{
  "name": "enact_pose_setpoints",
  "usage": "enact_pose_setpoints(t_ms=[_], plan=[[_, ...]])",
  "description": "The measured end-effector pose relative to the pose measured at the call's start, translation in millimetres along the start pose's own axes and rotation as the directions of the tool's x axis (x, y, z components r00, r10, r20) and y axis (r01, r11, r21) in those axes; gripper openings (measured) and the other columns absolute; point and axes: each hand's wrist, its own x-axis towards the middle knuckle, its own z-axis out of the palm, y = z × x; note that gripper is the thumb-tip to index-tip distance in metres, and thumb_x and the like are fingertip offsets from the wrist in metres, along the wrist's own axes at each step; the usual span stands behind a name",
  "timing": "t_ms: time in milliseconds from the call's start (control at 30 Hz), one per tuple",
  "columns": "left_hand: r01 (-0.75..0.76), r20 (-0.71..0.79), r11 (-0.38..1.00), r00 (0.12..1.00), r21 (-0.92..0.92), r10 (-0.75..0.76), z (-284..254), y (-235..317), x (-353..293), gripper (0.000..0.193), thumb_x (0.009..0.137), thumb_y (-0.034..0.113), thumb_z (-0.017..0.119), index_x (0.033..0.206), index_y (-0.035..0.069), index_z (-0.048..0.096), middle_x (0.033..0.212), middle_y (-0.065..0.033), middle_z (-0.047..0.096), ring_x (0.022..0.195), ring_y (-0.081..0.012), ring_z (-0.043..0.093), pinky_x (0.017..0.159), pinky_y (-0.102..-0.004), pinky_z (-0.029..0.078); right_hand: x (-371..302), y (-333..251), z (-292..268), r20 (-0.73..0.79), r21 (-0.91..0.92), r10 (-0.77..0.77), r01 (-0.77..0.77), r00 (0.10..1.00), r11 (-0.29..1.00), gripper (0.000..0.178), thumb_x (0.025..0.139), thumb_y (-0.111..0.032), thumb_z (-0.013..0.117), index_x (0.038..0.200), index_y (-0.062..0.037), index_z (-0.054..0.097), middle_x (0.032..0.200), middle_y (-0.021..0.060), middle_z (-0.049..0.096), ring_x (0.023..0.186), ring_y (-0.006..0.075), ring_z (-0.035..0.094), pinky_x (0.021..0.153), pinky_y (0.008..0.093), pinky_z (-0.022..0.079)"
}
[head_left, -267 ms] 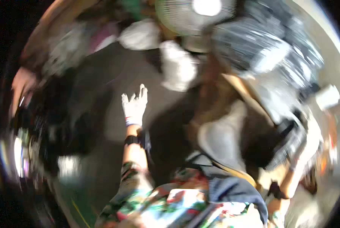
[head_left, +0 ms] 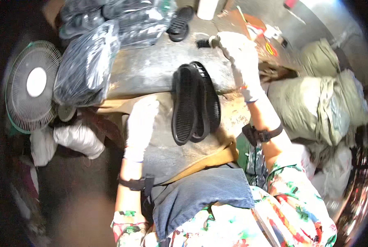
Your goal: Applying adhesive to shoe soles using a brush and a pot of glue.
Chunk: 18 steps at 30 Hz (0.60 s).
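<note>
A pair of black shoe soles (head_left: 185, 105) lies across the edge of the grey-topped bench and the cloth over my lap, tread lines facing up. My right hand (head_left: 238, 55), in a white glove, is above the bench beyond the soles. Its fingers are closed around what looks like a small brush (head_left: 204, 43) with a dark head and a pale handle. To the left of the soles, my white-gloved left hand (head_left: 140, 125) is over the worn cloth (head_left: 163, 131), apart from the soles. Glare washes out its fingers.
Plastic-wrapped bundles (head_left: 87, 66) are stacked at the bench's left, beside a round fan (head_left: 36, 82). More black soles (head_left: 179, 24) and a white cylinder (head_left: 207, 9) stand at the far side. Orange-handled scissors (head_left: 270, 48) lie beyond my right hand. Green-grey sacks (head_left: 301, 107) fill the right.
The view has swung right from the floor to the bench. My left hand, spread over the dark floor before, is now over the lap cloth. The soles are now in the middle of the view.
</note>
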Motion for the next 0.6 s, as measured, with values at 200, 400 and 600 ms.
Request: enact_pose_setpoints(t_ms=[200,400,600], plan=[[-0.789,0.650,0.215,0.601,0.576,0.466,109.2,4.4,41.9,0.054,0.082,-0.003,0.060,0.130,0.018,0.074,0.144,-0.0248,0.059,0.136,-0.0453,0.052,0.118,-0.0547,0.039,-1.3,81.0,-45.4,-0.177,0.307,0.308,-0.245,0.935,0.920,0.029,0.095,-0.023,0.071,0.121,-0.0102,0.075,0.122,0.0070,0.075,0.114,0.0190,0.069,0.101,0.0318,0.053],[-0.559,0.391,0.212,0.757,0.801,0.523,98.4,-15.5,35.7,0.054,0.085,-0.003,0.063,0.134,0.018,0.071,0.149,-0.0241,0.053,0.135,-0.0451,0.053,0.115,-0.0538,0.042,-9.3,145.2,-37.2,-0.102,0.221,0.426,-0.398,0.899,0.891,0.025,0.089,-0.032,0.075,0.109,-0.0192,0.080,0.097,0.0068,0.080,0.091,0.0217,0.077,0.087,0.0331,0.058],[-0.808,0.659,0.023,0.496,0.588,0.566,95.8,-2.9,40.2,0.039,0.079,0.006,0.072,0.110,0.028,0.078,0.142,-0.0105,0.062,0.135,-0.0389,0.055,0.115,-0.0649,0.040,-0.9,161.5,-4.1,0.261,-0.391,0.248,-0.132,0.933,0.911,0.022,0.086,-0.039,0.072,0.100,-0.0240,0.081,0.100,0.0033,0.080,0.098,0.0249,0.074,0.104,0.0465,0.046]])
